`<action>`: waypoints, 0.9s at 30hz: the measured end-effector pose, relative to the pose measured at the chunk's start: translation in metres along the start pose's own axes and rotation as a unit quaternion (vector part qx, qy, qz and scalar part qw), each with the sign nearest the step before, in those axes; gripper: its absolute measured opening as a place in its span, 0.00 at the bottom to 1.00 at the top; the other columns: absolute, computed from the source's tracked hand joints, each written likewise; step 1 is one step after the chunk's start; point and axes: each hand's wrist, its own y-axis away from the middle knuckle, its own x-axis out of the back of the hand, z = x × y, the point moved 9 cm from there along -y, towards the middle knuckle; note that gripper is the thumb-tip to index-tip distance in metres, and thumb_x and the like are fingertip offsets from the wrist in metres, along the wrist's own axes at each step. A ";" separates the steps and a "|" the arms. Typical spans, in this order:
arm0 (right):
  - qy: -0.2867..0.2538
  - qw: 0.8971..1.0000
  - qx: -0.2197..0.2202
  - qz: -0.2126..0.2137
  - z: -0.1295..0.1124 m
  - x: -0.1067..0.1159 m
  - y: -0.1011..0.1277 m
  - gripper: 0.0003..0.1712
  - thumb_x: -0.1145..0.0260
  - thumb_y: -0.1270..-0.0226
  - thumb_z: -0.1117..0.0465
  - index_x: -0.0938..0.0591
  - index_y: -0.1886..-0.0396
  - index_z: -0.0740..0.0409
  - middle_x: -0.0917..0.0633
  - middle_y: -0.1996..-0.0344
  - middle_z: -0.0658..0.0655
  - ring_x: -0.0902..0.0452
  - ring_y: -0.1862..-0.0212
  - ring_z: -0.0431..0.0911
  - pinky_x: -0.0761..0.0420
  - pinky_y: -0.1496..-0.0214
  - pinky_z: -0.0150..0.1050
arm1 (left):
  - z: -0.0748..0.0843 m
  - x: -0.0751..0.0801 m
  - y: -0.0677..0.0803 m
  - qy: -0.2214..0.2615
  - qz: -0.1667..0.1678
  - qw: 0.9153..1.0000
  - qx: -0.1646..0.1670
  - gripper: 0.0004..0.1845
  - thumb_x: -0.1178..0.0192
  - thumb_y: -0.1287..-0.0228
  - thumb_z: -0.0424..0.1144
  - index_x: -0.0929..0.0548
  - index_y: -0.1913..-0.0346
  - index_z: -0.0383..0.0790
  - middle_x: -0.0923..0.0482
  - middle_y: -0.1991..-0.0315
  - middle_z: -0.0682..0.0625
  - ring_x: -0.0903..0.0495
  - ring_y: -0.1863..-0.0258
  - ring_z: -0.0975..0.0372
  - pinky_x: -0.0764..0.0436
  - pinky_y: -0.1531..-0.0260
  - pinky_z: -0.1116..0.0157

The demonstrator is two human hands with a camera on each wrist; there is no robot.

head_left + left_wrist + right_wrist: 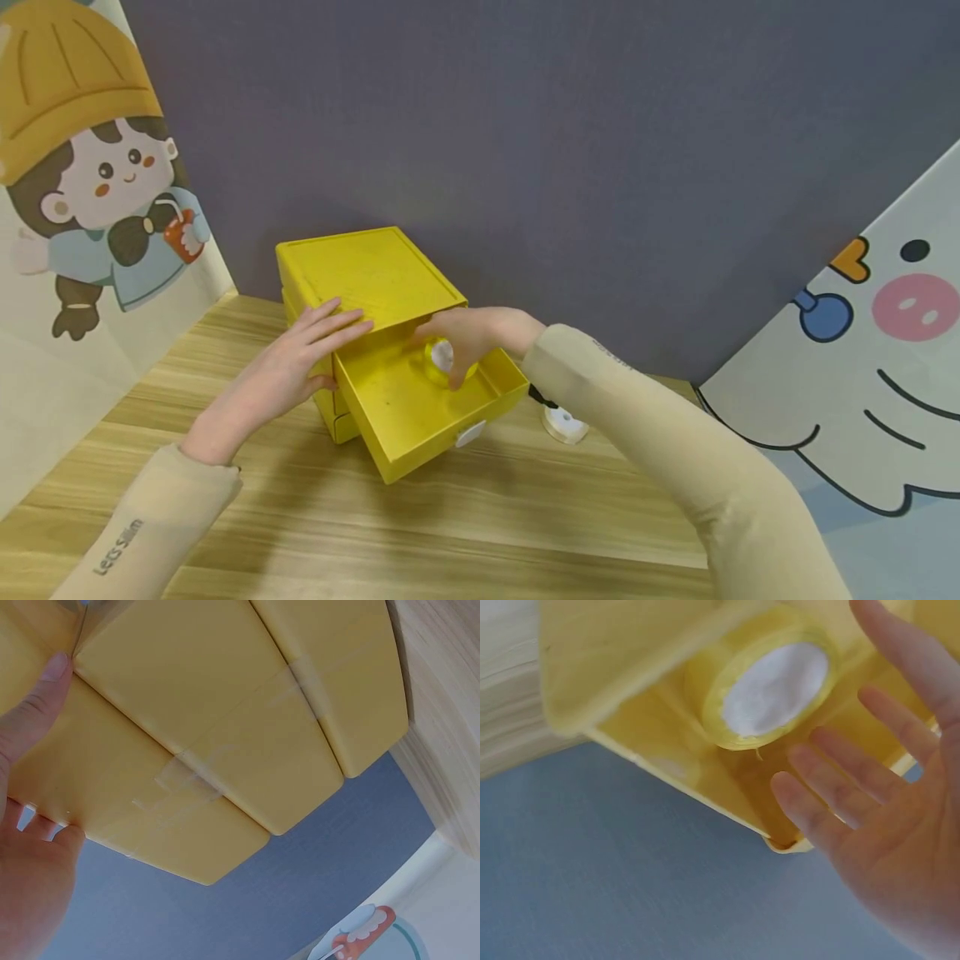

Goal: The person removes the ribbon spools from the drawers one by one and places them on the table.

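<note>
A small yellow drawer box (371, 271) stands on the wooden table (480, 517) with its top drawer (397, 412) pulled out towards me. Inside the drawer lies a roll of yellow tape (444, 360) with a white centre. My right hand (468, 329) hovers over the roll; in the right wrist view its fingers (832, 795) are straight and spread, apart from the roll (772, 686). My left hand (300, 358) rests flat on the box's top edge, thumb against the side. In the left wrist view, that hand (30, 847) is against the box (225, 712).
A small white tape roll (564, 423) lies on the table right of the drawer. The drawer front carries a white handle (470, 433). Cartoon panels stand at the left (90, 208) and right (862, 350), with a grey wall behind.
</note>
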 end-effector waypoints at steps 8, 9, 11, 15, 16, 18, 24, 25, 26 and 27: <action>0.012 1.000 -0.017 -0.009 0.005 -0.004 -0.009 0.43 0.24 0.48 0.57 0.33 0.31 0.42 0.33 0.31 0.53 0.36 0.33 0.47 0.32 0.28 0.44 | 0.000 0.000 0.000 0.000 0.004 1.000 -0.003 0.55 0.23 0.72 0.20 0.32 0.31 0.45 0.32 0.32 0.43 0.40 0.29 0.45 0.42 0.26 0.47; 0.012 1.000 -0.021 -0.011 0.007 -0.005 -0.010 0.44 0.24 0.48 0.57 0.33 0.31 0.41 0.34 0.30 0.52 0.36 0.33 0.47 0.32 0.28 0.45 | 0.000 0.000 0.000 0.000 0.004 1.000 -0.003 0.55 0.23 0.72 0.20 0.32 0.31 0.45 0.32 0.32 0.43 0.40 0.29 0.45 0.42 0.26 0.47; 0.015 0.999 -0.027 -0.017 0.009 -0.008 -0.012 0.45 0.24 0.48 0.56 0.34 0.31 0.40 0.34 0.30 0.53 0.36 0.33 0.47 0.31 0.29 0.45 | 0.000 0.000 0.000 -0.001 0.004 1.000 -0.004 0.55 0.23 0.72 0.21 0.32 0.31 0.45 0.32 0.32 0.43 0.40 0.29 0.45 0.42 0.26 0.46; 0.032 0.999 -0.031 -0.027 0.010 -0.012 -0.015 0.47 0.23 0.49 0.56 0.36 0.30 0.40 0.33 0.31 0.53 0.35 0.35 0.46 0.29 0.30 0.43 | 0.001 0.000 0.000 -0.003 0.003 1.000 -0.004 0.55 0.23 0.72 0.21 0.32 0.31 0.45 0.32 0.33 0.43 0.40 0.29 0.44 0.41 0.27 0.46; 0.038 0.998 -0.029 -0.028 0.010 -0.013 -0.015 0.48 0.23 0.49 0.55 0.36 0.29 0.40 0.33 0.31 0.54 0.34 0.36 0.46 0.29 0.31 0.43 | 0.001 0.000 0.000 -0.003 0.003 1.000 -0.004 0.55 0.23 0.72 0.21 0.32 0.31 0.45 0.32 0.33 0.43 0.40 0.29 0.44 0.41 0.27 0.46; 0.045 0.998 -0.029 -0.028 0.010 -0.014 -0.016 0.48 0.23 0.49 0.55 0.36 0.29 0.40 0.33 0.31 0.54 0.34 0.37 0.46 0.29 0.31 0.42 | 0.001 0.000 0.000 -0.003 0.002 1.000 -0.004 0.56 0.23 0.72 0.21 0.32 0.31 0.46 0.32 0.33 0.43 0.40 0.29 0.44 0.41 0.27 0.45; 0.049 0.998 -0.023 -0.019 0.010 -0.014 -0.017 0.47 0.23 0.50 0.58 0.35 0.30 0.42 0.31 0.33 0.54 0.34 0.38 0.47 0.28 0.32 0.42 | 0.001 0.000 0.000 -0.003 0.005 1.000 -0.003 0.56 0.23 0.73 0.21 0.32 0.31 0.46 0.32 0.33 0.43 0.40 0.29 0.45 0.41 0.27 0.46; 0.049 0.998 -0.023 -0.017 0.010 -0.014 -0.017 0.47 0.23 0.50 0.58 0.35 0.31 0.42 0.31 0.33 0.54 0.34 0.38 0.47 0.28 0.32 0.42 | 0.001 0.000 0.000 -0.002 0.006 1.000 -0.003 0.56 0.23 0.73 0.21 0.32 0.31 0.45 0.32 0.33 0.43 0.40 0.29 0.45 0.41 0.27 0.46; 0.049 0.998 -0.022 -0.015 0.010 -0.014 -0.017 0.47 0.23 0.50 0.58 0.35 0.31 0.43 0.31 0.33 0.55 0.34 0.37 0.47 0.29 0.31 0.41 | 0.001 0.000 0.000 -0.002 0.006 1.000 -0.003 0.56 0.23 0.73 0.21 0.32 0.31 0.45 0.32 0.33 0.43 0.40 0.29 0.45 0.42 0.27 0.46; 0.049 0.998 -0.022 -0.013 0.010 -0.014 -0.018 0.46 0.23 0.50 0.58 0.35 0.31 0.43 0.31 0.33 0.54 0.34 0.37 0.47 0.29 0.31 0.41 | 0.001 0.000 0.000 -0.002 0.007 1.000 -0.003 0.56 0.23 0.73 0.21 0.32 0.31 0.45 0.32 0.33 0.43 0.40 0.29 0.45 0.42 0.27 0.46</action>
